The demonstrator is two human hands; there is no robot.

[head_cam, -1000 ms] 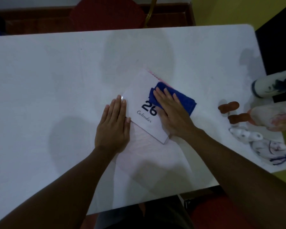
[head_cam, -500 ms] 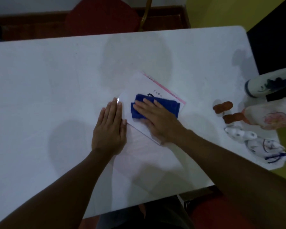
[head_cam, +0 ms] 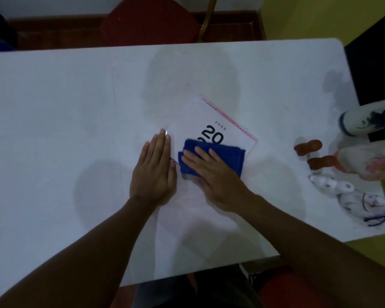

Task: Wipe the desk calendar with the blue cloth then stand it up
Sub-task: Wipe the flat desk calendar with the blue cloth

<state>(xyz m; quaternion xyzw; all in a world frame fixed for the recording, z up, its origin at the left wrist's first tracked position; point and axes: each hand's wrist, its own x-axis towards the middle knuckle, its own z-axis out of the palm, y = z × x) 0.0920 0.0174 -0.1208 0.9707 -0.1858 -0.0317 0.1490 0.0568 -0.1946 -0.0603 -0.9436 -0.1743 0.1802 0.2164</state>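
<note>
The white desk calendar (head_cam: 200, 117) lies flat and turned at an angle in the middle of the white table (head_cam: 53, 107), with "20" printed on its cover and a pink strip along its far edge. A folded blue cloth (head_cam: 222, 154) covers the calendar's near half. My right hand (head_cam: 211, 174) presses flat on the cloth, fingers spread and pointing left. My left hand (head_cam: 154, 168) lies flat, fingers together, on the calendar's left corner and the table beside it.
At the table's right edge stand two small brown figurines (head_cam: 308, 146), a white and blue ceramic vase (head_cam: 365, 120), a pale floral piece (head_cam: 369, 162) and a white and blue ceramic figure (head_cam: 351, 197). A red chair (head_cam: 149, 20) stands behind the far edge.
My right hand has slid the blue cloth from the calendar's far right part down toward its near left part, uncovering the "20". My left hand has stayed on the left corner.
</note>
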